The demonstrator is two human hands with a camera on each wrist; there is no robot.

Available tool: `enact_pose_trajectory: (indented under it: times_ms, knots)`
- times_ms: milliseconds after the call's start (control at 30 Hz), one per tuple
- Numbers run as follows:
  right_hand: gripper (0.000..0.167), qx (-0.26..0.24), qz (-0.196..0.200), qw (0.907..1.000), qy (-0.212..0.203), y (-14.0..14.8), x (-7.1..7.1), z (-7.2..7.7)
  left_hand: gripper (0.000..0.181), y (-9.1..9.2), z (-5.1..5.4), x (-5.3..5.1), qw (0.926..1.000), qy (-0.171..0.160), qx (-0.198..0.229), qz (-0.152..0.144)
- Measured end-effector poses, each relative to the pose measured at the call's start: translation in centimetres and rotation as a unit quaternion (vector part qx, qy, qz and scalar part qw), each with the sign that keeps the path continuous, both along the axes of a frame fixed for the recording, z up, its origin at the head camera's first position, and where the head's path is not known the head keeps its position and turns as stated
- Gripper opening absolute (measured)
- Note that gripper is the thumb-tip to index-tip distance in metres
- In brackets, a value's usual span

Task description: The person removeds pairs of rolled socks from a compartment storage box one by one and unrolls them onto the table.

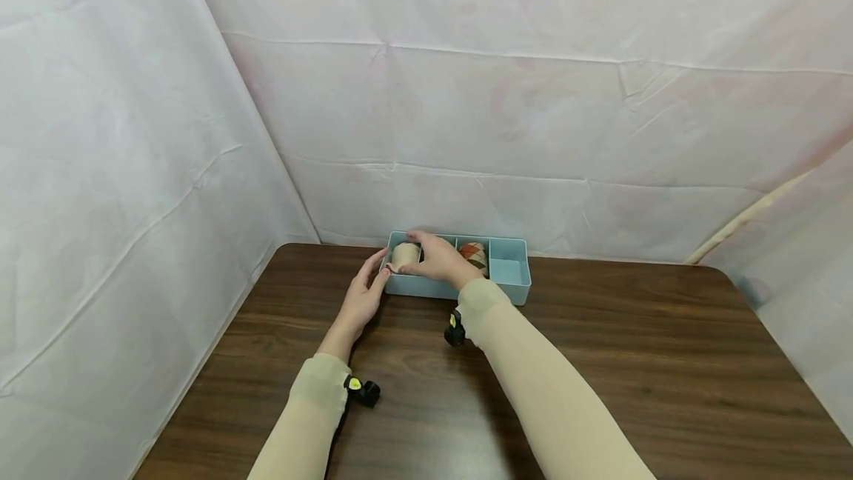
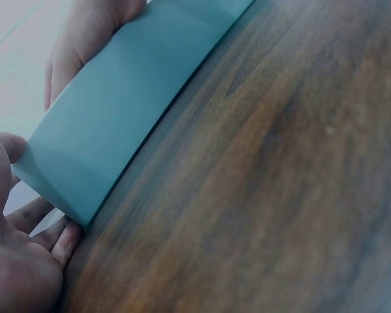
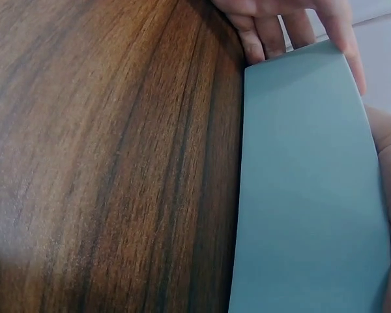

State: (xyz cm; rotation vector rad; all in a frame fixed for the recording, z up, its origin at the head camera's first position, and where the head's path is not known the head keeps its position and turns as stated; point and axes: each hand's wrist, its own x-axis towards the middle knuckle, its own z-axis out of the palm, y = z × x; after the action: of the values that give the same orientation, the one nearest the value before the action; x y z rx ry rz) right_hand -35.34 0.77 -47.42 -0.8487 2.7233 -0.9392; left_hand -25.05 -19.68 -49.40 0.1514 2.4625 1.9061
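A long pale blue divided storage box stands near the table's back edge. In its leftmost compartment sits a cream rolled-up sock. My right hand reaches over the front wall, thumb and fingers around the roll. At the box's left end, my left hand holds the corner, with the thumb at the rim and fingers along the outer end wall. Both wrist views show mainly the box's front wall, which hides what lies inside. Further right in the box lies an orange, green and white patterned roll.
The rightmost compartment shows its bare floor. Dark brown wood makes up the tabletop. White cloth hangs right behind the box and along the left side. Each sleeve carries a small black wrist camera.
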Motion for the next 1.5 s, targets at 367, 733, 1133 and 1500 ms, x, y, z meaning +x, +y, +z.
enact_pose_trajectory:
  times_ms: [367,733,1133,1500]
  knots:
    - [0.082,0.011,0.003,0.9999,-0.011,0.0,0.0,0.4,0.053,-0.9,-3.9,-1.7,0.9991,0.037,-0.015,0.015]
    - [0.08,0.032,-0.015,0.999,-0.028,-0.8,-0.2,1.0,0.053,-1.0,-3.6,-1.7,0.9996,0.025,-0.003,0.009]
    - [0.071,0.04,-0.013,0.9987,-0.027,-1.7,-0.1,1.2,0.054,-0.9,-2.0,-1.2,0.9999,0.012,-0.006,0.008]
    - [0.067,-0.011,-0.033,0.9993,-0.012,-1.2,-0.1,-0.5,0.053,-1.0,-4.0,-1.5,0.9998,0.016,-0.007,0.011]
